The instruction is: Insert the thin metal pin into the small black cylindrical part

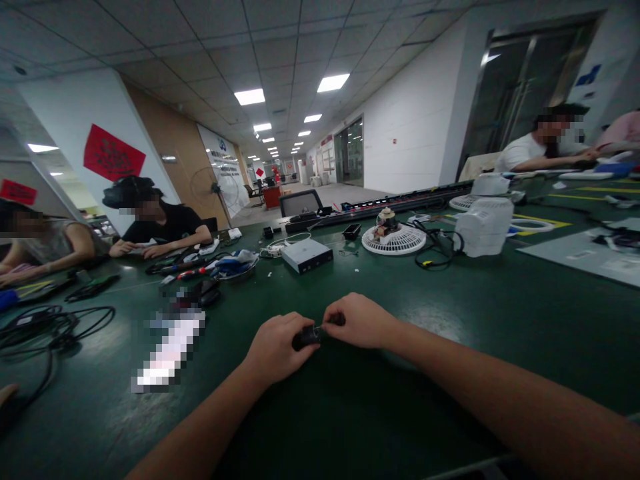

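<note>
My left hand (274, 348) is wrapped round a small black cylindrical part (307, 337), just above the green table (400, 413). Its kind is hard to tell at this size. Close beside it, my right hand (361, 320) is closed in a pinch at the right end of that part. What the right fingertips grip, if anything, is too small to name. Behind my hands lies a grey box-shaped device (307, 255) with a dark front. A white round fan grille (393, 239) with a motor on it lies farther right.
A white plastic housing (484, 223) stands at the right, with a black cable (437, 250) beside it. Coiled black cables (55, 330) and a blurred pale object (170, 353) lie to the left. Other people (163, 227) sit along the table's far sides.
</note>
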### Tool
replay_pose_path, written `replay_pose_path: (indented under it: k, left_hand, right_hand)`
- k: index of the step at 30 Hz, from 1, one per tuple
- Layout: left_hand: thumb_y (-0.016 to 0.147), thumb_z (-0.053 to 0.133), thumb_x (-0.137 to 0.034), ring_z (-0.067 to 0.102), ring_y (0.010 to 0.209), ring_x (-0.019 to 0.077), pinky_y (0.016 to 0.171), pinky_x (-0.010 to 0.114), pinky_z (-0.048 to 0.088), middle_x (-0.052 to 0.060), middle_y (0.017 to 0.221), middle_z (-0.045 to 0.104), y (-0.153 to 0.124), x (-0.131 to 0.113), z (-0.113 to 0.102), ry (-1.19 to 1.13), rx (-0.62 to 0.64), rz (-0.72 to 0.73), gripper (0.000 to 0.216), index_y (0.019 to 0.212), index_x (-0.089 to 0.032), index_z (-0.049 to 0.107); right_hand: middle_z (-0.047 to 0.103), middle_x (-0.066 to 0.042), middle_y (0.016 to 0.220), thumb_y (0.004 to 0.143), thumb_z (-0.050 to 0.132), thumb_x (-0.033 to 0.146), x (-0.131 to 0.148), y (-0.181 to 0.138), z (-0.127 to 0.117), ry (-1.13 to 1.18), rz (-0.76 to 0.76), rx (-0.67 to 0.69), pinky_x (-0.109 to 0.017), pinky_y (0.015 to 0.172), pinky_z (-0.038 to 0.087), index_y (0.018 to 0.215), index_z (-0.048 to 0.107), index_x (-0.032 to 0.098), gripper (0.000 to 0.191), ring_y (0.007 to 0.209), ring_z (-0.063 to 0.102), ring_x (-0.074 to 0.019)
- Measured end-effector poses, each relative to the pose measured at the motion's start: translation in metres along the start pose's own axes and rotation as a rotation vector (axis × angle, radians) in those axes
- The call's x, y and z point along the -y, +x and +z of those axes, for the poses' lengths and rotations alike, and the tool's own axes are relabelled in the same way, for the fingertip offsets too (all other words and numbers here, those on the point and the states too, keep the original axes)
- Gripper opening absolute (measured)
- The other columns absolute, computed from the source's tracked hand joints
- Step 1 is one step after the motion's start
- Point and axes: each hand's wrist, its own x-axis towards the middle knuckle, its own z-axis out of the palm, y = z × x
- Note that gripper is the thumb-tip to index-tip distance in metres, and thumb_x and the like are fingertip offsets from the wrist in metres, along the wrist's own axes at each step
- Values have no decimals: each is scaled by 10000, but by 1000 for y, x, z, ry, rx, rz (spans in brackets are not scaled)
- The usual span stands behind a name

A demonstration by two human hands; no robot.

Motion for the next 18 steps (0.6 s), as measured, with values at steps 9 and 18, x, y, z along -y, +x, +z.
replay_pose_path:
  k: [9, 18]
  left_hand:
    - [807, 661, -322, 615, 857, 197, 744, 308, 445, 21, 964, 678, -1, 0, 0, 11, -7, -10, 240, 1028, -231, 640]
    - [798, 671, -333, 616, 833, 199, 726, 315, 433, 15, 933, 683, 1, 2, 1, 37, 0, 3, 257, 1031, -229, 642]
  right_hand:
    - [681, -1, 706, 816, 572, 343, -3, 0, 0, 38, -83, 105, -229, 528, 351, 849, 745, 222, 214, 600, 574, -129]
    - [683, -15, 724, 822, 559, 343, -1, 1, 2, -43, 30, 93, -246, 514, 331, 853, 740, 238, 212, 594, 570, -145]
